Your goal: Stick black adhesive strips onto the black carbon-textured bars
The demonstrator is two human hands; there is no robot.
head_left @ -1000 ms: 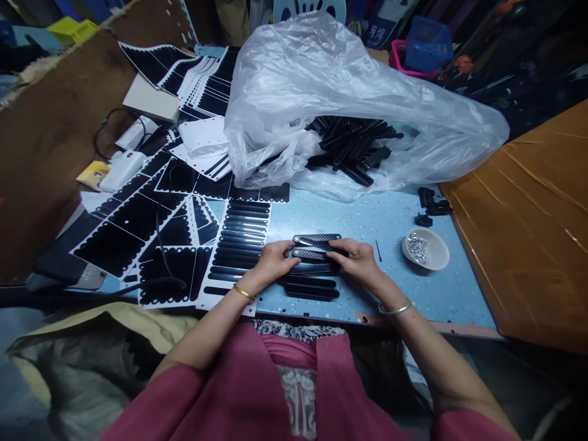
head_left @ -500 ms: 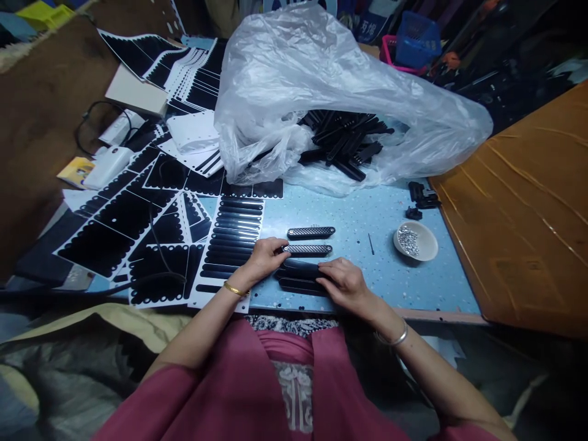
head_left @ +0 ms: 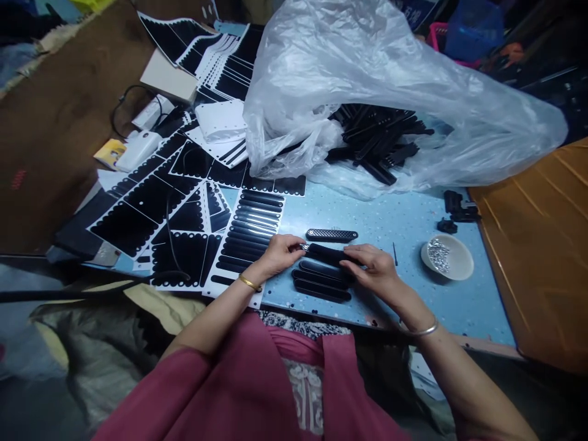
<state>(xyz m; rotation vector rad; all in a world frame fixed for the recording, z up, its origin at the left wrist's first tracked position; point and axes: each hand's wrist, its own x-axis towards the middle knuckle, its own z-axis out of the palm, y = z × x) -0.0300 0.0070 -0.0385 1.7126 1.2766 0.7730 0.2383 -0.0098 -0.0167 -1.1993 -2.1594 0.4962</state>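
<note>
Between my two hands lies a long, narrow black handle-shaped piece (head_left: 328,253) with a plain dark upper face. At its left end, where a small bright metallic spot shows, the fingertips of my left hand (head_left: 281,256) pinch it. My right hand (head_left: 374,268) has thumb and fingers closed on its right end. Just beyond lies a similar piece with a cross-patterned face (head_left: 331,235). Nearer to me, several smooth black pieces (head_left: 321,290) lie side by side, their right ends partly under my right hand.
A big clear plastic bag (head_left: 321,55) spills black parts (head_left: 376,138) at the back. At right are a white bowl (head_left: 462,260) of small silvery parts, a thin dark pin (head_left: 395,253), black fittings (head_left: 459,207) and a brown board (head_left: 542,257). Sheets of black strips (head_left: 250,229) cover the left.
My view has shifted, so the table sits differently in the picture. My right hand has moved from the near smooth pieces to the piece at my left fingertips, whose patterned face no longer shows.
</note>
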